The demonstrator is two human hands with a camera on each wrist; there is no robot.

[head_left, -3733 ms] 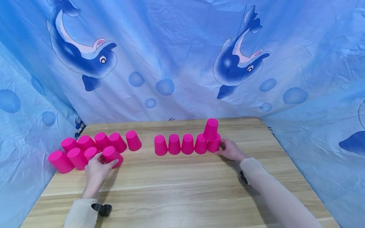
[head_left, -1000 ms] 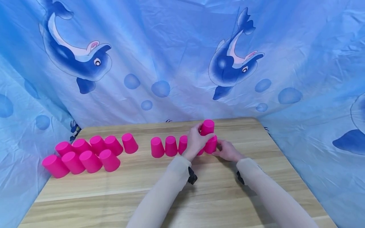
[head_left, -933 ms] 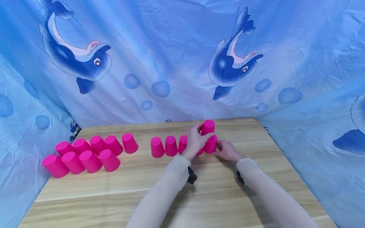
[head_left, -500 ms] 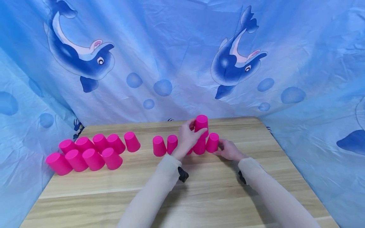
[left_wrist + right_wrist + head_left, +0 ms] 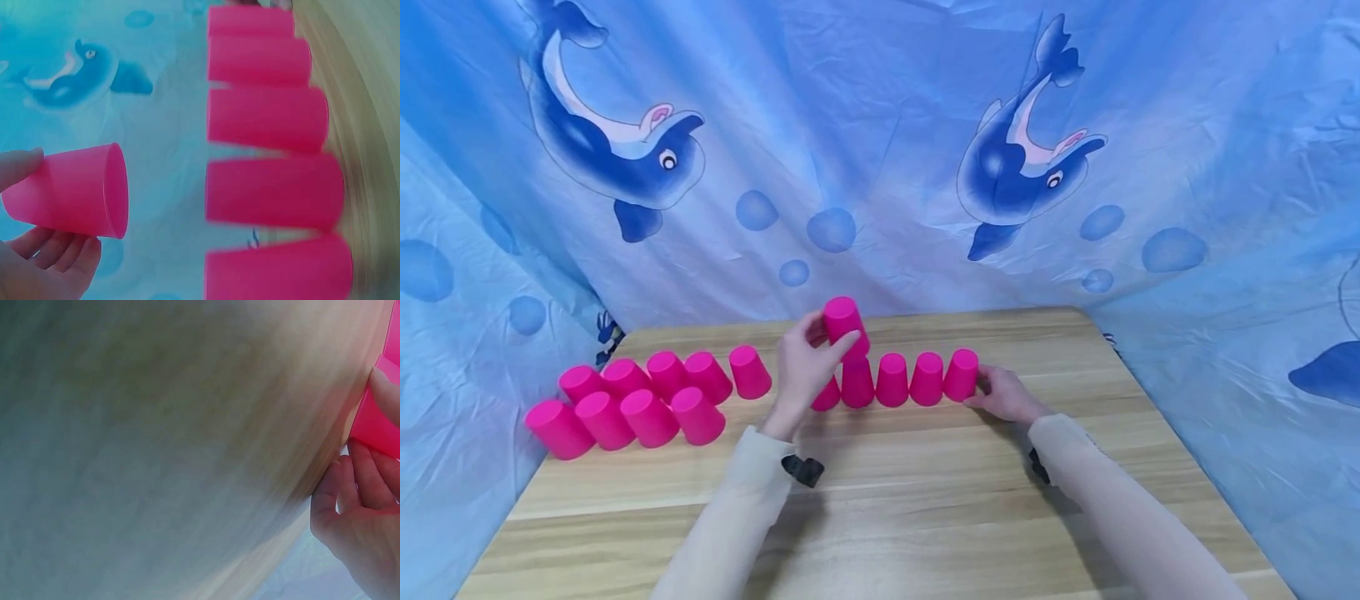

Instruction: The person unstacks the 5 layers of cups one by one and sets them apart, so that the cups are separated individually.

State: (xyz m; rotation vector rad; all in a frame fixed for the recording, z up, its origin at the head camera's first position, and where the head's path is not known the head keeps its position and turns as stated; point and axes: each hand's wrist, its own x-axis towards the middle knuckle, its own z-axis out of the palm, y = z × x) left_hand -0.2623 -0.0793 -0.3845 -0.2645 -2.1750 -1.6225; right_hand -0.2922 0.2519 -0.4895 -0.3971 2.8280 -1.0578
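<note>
My left hand point(image 5: 805, 367) grips a pink plastic cup point(image 5: 847, 321) upside down, lifted above the left part of a row of several matching cups. In the left wrist view, a gap separates this raised cup point(image 5: 69, 190) from the row cups point(image 5: 269, 119), with the thumb on one side and fingers on the other. The row's leftmost cup point(image 5: 826, 396) is partly hidden by the hand. At the row's other end, my right hand point(image 5: 1009, 395) holds the rightmost cup point(image 5: 961, 375) between thumb and fingers; the right wrist view catches only part of that cup point(image 5: 378, 422).
Several more upturned pink cups point(image 5: 651, 418) stand in two rows on the table's left side. One cup point(image 5: 750, 372) stands slightly apart from them. A blue curtain point(image 5: 880, 167) with dolphins hangs behind the wooden table point(image 5: 925, 517).
My left hand left the left-side cups, took the cup resting atop the row's right end, and carried it left along the row. My right hand stays on the rightmost cup.
</note>
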